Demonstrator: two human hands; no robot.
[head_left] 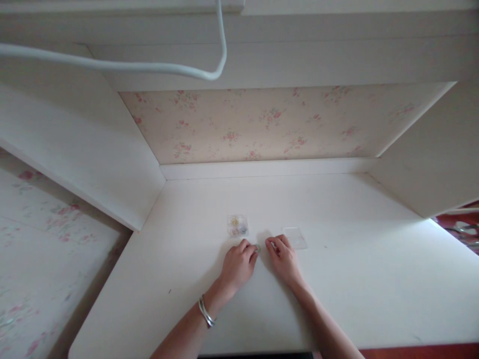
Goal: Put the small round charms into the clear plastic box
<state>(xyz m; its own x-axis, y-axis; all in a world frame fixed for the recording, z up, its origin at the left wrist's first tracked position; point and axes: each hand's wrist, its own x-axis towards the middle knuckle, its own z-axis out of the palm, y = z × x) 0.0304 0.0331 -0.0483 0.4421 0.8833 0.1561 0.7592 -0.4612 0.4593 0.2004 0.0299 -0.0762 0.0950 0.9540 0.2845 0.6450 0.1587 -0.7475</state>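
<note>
My left hand (238, 262), with a silver bracelet (206, 311) on its wrist, is closed in a pinch on a small greenish ring-shaped piece (258, 248). Just across a narrow gap, my right hand (283, 257) has thumb and fingers pressed together; whatever they hold is too small to make out. Beyond my left hand stands a small clear box (229, 227) with yellowish, pinkish and dark bits grouped in it. A flat clear plastic lid (297, 239) lies partly behind my right hand.
The white desktop (359, 294) runs back to a wall with floral wallpaper (262, 124), between white side panels (93, 134). A thick white cable (149, 67) hangs across the upper left. Reddish items (460, 227) show beyond the right edge.
</note>
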